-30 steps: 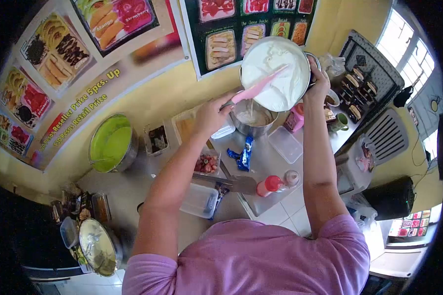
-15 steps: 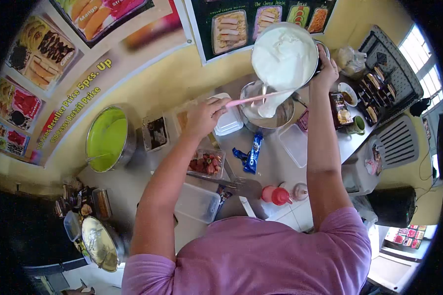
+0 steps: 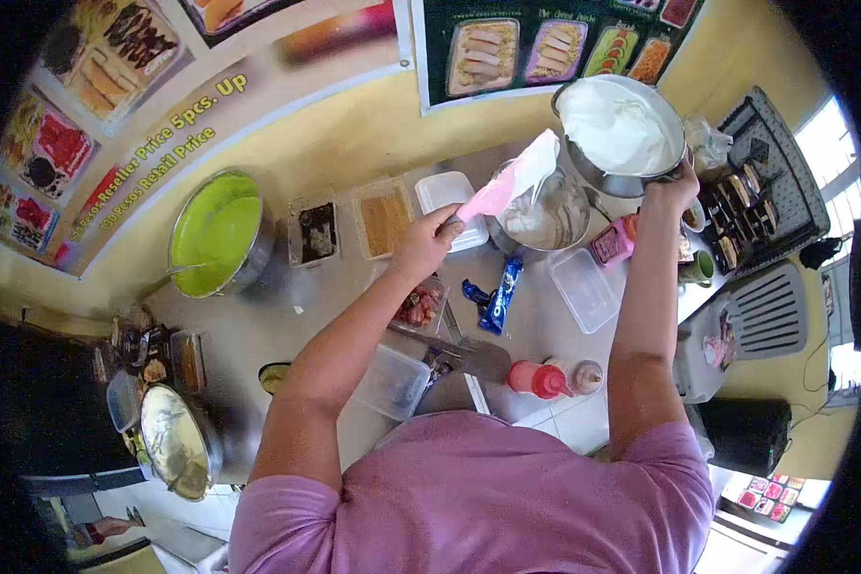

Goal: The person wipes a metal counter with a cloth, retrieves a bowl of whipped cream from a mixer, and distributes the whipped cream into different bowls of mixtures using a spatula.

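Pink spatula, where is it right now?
In the head view, the pink spatula is at upper centre, gripped in the left hand, just left of the bowl raised in the right hand.

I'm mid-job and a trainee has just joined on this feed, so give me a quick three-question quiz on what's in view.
1. Which tool is in the left hand?
a) a wire whisk
b) a pink spatula
c) a rolling pin

2. True or false: the right hand is empty.

3. Fill in the blank: the metal bowl at the far left, by the yellow wall, is bright ____ inside.

Key:
1. b
2. False; it grips the raised bowl of white cream.
3. green
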The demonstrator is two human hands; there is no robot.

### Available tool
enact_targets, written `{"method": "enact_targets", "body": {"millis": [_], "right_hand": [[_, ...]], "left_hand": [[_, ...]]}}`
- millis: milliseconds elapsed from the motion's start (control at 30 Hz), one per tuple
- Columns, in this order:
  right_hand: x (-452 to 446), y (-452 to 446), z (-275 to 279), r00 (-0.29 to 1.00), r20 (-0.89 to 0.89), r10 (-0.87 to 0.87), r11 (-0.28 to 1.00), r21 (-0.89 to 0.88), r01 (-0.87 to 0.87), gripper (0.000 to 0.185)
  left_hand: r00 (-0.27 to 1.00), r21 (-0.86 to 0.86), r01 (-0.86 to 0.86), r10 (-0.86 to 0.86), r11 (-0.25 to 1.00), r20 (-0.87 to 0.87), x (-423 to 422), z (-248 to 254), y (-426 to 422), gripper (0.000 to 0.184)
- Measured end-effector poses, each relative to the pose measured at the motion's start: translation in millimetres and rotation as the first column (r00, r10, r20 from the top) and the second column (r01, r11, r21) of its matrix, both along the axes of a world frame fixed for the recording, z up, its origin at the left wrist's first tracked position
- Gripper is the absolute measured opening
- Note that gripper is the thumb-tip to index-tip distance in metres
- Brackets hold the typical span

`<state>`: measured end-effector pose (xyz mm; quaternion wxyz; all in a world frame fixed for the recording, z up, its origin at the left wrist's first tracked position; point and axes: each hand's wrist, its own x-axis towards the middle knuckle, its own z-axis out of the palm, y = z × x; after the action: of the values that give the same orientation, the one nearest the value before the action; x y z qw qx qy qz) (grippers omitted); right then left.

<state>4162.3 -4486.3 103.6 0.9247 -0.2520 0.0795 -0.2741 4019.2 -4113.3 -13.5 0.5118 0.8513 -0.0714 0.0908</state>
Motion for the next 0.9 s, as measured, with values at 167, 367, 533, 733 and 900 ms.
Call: {"method": "enact_targets", "body": {"millis": [167,367,533,733,900], "right_hand": [[-43,39,37,0.999,0.026,0.024,0.995,-0.099,-0.021,0.033],[-109,133,79,0.981,-0.094,0.169,0.963,-0.197,-0.185,0.045],[-204,276,111,0.929,-0.129,0.346,0.864,-0.342,-0.369,0.045],[-317,452,82,0.783,-0.069,0.619,0.728,-0.325,-0.604,0.043],[-425,595,55,0.648,0.062,0.759,0.628,-0.331,-0.705,0.032]], "left_hand": [[0.958,-0.607,0.024,-0.192,0.794,-0.212,-41,59,11,0.039],[0.980,-0.713,0.066,-0.180,0.698,-0.085,-134,155,80,0.044],[0.993,-0.400,-0.010,0.058,0.917,0.107,-259,192,185,0.048],[0.891,-0.014,-0.412,0.406,0.911,0.204,-443,194,333,0.044],[0.757,0.315,-0.612,0.422,0.725,0.499,-576,199,424,0.040]]}}
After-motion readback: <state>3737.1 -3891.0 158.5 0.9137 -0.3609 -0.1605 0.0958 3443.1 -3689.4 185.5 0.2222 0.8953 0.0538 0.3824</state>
